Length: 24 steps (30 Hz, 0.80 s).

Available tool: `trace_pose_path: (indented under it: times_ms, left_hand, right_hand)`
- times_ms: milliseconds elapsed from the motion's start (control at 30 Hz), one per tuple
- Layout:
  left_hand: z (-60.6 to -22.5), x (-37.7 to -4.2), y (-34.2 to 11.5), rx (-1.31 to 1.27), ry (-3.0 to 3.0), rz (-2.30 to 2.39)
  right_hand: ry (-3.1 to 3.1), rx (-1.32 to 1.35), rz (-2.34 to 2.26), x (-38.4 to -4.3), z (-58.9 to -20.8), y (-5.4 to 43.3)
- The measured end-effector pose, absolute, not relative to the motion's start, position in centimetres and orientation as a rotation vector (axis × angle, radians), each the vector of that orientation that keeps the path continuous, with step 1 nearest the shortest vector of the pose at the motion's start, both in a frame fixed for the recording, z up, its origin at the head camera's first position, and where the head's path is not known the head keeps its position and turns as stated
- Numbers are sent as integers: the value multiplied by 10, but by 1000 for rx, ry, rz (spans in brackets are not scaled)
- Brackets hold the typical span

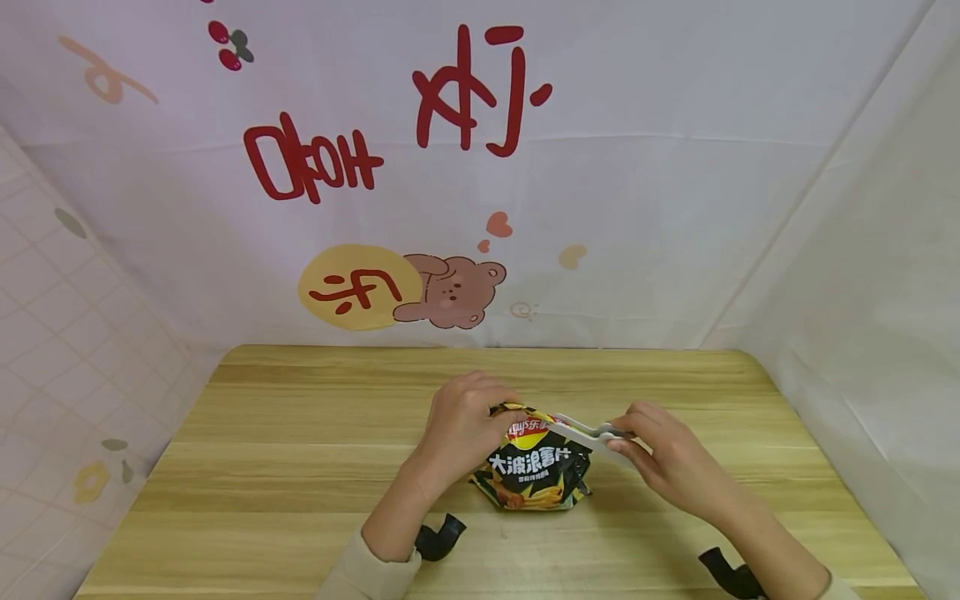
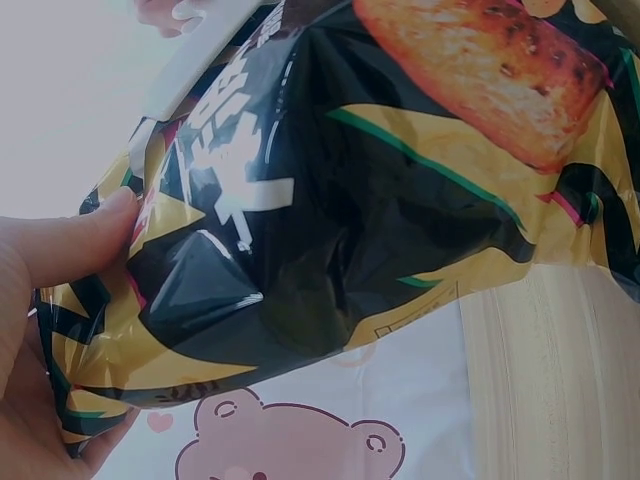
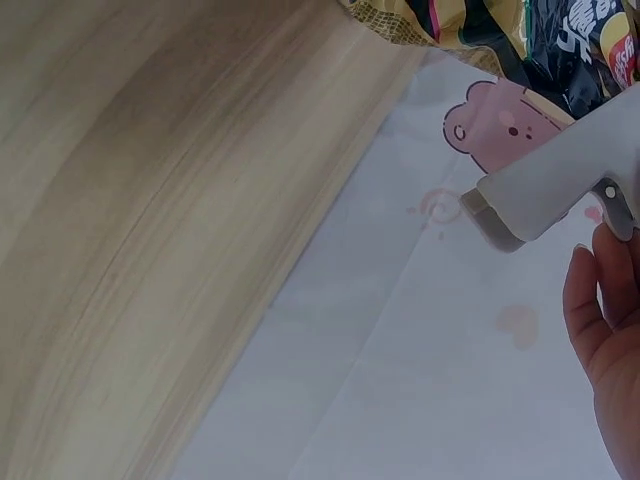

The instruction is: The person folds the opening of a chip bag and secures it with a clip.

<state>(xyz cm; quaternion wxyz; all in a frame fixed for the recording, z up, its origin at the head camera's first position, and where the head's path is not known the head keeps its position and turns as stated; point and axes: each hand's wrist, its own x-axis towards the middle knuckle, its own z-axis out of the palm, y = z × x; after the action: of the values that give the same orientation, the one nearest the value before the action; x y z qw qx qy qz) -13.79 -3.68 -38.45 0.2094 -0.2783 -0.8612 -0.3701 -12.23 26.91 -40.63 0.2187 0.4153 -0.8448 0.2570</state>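
Note:
A black and yellow bag of potato chips (image 1: 534, 467) stands at the middle of the table, its printed front toward me. At its upper left corner, my left hand (image 1: 471, 421) pinches the top edge between thumb and fingers. My right hand (image 1: 667, 450) holds a white bag clip (image 1: 577, 435) by its grey handle end, and the clip's long arms reach over the bag's upper right edge. Up close in the left wrist view, the thumb (image 2: 75, 245) presses on the crinkled bag (image 2: 330, 210). The clip's white body (image 3: 570, 160) also shows in the right wrist view, beside the fingertips.
The wooden table (image 1: 315, 417) runs back to a white printed cloth (image 1: 637, 250) with a bear and red characters. Near the left forearm lies a black curved piece (image 1: 441, 537); another black piece (image 1: 723, 573) shows beside the right forearm.

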Motion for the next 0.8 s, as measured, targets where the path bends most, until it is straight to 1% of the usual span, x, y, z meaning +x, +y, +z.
trace_pose_path:
  times_ms: [800]
  left_hand:
    - [-385, -138, -38, -782, -2407, -1035]
  right_hand:
    - [-2355, 1132, 726, -126, -401, 249]
